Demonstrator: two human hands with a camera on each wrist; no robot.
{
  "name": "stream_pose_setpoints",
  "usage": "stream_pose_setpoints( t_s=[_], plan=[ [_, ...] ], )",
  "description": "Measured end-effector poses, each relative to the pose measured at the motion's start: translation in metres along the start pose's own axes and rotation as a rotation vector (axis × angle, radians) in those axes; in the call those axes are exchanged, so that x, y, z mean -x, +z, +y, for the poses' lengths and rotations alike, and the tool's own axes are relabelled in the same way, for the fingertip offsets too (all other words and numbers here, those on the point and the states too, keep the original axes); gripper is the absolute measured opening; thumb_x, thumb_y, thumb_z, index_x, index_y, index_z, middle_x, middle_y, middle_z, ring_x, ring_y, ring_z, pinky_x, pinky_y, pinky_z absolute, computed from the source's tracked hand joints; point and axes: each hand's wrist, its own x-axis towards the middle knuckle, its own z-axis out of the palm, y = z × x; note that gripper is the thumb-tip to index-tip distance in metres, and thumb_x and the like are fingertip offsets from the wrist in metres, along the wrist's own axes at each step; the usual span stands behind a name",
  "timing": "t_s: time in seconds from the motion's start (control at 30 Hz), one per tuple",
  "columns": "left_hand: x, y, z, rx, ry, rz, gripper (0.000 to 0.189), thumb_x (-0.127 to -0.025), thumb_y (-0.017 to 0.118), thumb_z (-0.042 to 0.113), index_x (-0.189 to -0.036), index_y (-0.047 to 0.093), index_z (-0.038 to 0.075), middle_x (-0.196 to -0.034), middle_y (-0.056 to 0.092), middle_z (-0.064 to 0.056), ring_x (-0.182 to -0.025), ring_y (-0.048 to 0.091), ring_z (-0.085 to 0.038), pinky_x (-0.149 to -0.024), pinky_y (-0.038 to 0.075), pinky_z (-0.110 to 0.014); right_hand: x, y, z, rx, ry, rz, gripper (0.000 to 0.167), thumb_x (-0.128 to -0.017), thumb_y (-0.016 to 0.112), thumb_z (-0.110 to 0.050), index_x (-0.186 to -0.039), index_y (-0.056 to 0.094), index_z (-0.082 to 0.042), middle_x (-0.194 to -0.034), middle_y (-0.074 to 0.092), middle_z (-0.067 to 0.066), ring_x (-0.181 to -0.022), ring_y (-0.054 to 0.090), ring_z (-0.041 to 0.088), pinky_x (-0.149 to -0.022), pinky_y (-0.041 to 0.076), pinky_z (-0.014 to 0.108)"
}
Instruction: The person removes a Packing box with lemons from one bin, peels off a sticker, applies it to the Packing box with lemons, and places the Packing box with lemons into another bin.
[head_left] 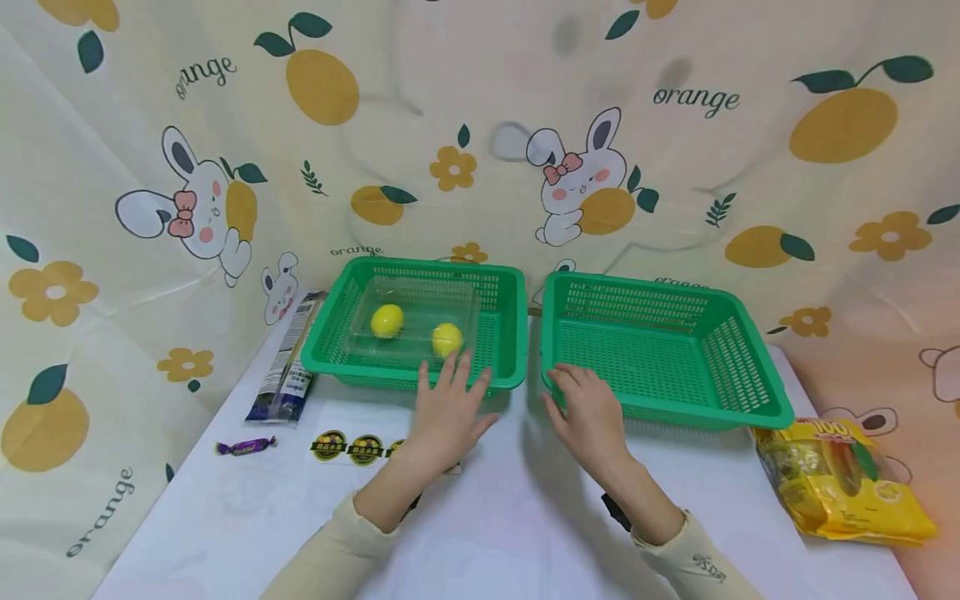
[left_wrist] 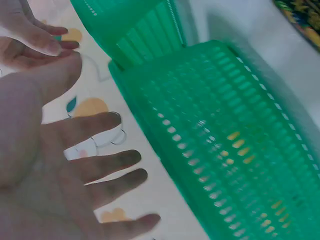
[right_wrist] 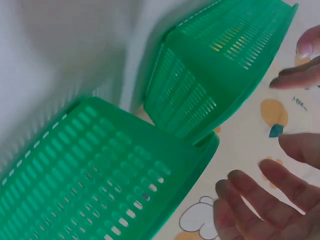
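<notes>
My left hand [head_left: 448,417] is over the front rim of the left green basket [head_left: 360,372], its fingers spread and holding nothing. Inside that basket is a clear plastic box [head_left: 420,292] with two yellow lemon-like fruits [head_left: 387,321] in it. In the left wrist view the basket wall [left_wrist: 200,100] shows yellow through its slots, beside the spread fingers [left_wrist: 115,187]. Near the front left corner of the right green basket [head_left: 645,350] is my right hand [head_left: 592,421], fingers loosely bent. The right wrist view shows nothing held by this hand [right_wrist: 280,205].
Left of the baskets lie a long dark-ended packet [head_left: 288,367] and a purple-wrapped candy [head_left: 246,447]. A strip of round black-and-gold stickers [head_left: 365,450] lies in front of the left basket, partly behind my left arm. At the right edge rests a yellow snack bag [head_left: 847,492].
</notes>
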Motion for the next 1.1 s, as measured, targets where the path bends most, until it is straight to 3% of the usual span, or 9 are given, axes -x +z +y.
stream_pose_setpoints(
  t_s=[0.13,0.23,0.33,0.47,0.6,0.77,0.97,1.1],
  plan=[
    [0.004,0.004,-0.012,0.147,-0.003,0.146,0.048,-0.095,0.068,0.039,-0.133,0.062,0.01,-0.136,0.054,-0.018,-0.127,0.049,-0.035,-0.1,0.044,-0.057,0.0,0.002,-0.001,-0.129,0.048,0.048,0.023,-0.08,0.081,-0.004,-0.1,0.072,-0.002,-0.103,0.072,0.012,-0.096,0.067,0.032,-0.072,0.057,0.047],
    [0.006,0.008,-0.022,0.282,-0.039,0.247,0.035,-0.094,0.07,0.028,-0.119,0.068,0.005,-0.116,0.062,-0.013,-0.109,0.057,-0.031,-0.084,0.053,-0.047,0.001,0.003,-0.001,-0.173,0.073,0.055,0.022,-0.079,0.081,-0.003,-0.099,0.072,-0.002,-0.1,0.072,0.011,-0.095,0.067,0.032,-0.072,0.057,0.047],
    [0.008,0.012,-0.032,0.39,-0.101,0.343,0.02,-0.092,0.072,0.018,-0.104,0.072,0.002,-0.099,0.064,-0.009,-0.093,0.061,-0.027,-0.07,0.056,-0.041,0.001,0.004,-0.001,-0.195,0.09,0.055,0.021,-0.08,0.081,-0.002,-0.099,0.072,-0.003,-0.098,0.072,0.011,-0.094,0.068,0.031,-0.071,0.057,0.047],
    [0.011,0.015,-0.049,0.485,-0.192,0.461,0.006,-0.088,0.073,0.006,-0.092,0.073,0.001,-0.087,0.065,-0.008,-0.08,0.064,-0.025,-0.065,0.056,-0.039,0.001,0.006,-0.002,-0.223,0.093,0.068,0.019,-0.08,0.081,-0.001,-0.097,0.072,-0.002,-0.097,0.073,0.011,-0.092,0.068,0.031,-0.072,0.057,0.047],
    [0.015,0.018,-0.068,0.61,-0.283,0.542,0.003,-0.089,0.07,0.0,-0.09,0.073,-0.001,-0.085,0.066,-0.01,-0.075,0.063,-0.024,-0.065,0.055,-0.037,0.001,0.008,-0.002,-0.248,0.093,0.083,0.018,-0.08,0.08,0.0,-0.096,0.072,-0.002,-0.096,0.073,0.011,-0.091,0.069,0.031,-0.072,0.056,0.047],
    [0.023,0.02,-0.087,0.798,-0.438,0.603,0.005,-0.091,0.069,0.001,-0.094,0.072,-0.003,-0.09,0.065,-0.013,-0.079,0.063,-0.024,-0.069,0.057,-0.036,0.001,0.01,-0.002,-0.269,0.087,0.095,0.016,-0.081,0.079,0.001,-0.095,0.072,-0.002,-0.095,0.072,0.01,-0.09,0.068,0.029,-0.071,0.056,0.045],
    [0.028,0.025,-0.101,0.939,-0.602,0.688,0.013,-0.089,0.074,0.003,-0.1,0.07,-0.003,-0.096,0.067,-0.017,-0.084,0.062,-0.024,-0.067,0.05,-0.017,0.0,0.013,-0.003,-0.292,0.085,0.107,0.016,-0.081,0.078,0.003,-0.095,0.072,0.0,-0.093,0.072,0.011,-0.089,0.069,0.03,-0.072,0.056,0.045],
    [0.03,0.032,-0.108,1.033,-0.711,0.766,0.014,-0.087,0.075,0.002,-0.099,0.069,-0.002,-0.093,0.067,-0.016,-0.08,0.061,-0.018,-0.064,0.047,-0.013,-0.001,0.014,-0.005,-0.305,0.088,0.106,0.016,-0.081,0.078,0.002,-0.096,0.073,0.0,-0.093,0.072,0.012,-0.089,0.069,0.03,-0.074,0.056,0.046]
  ],
)
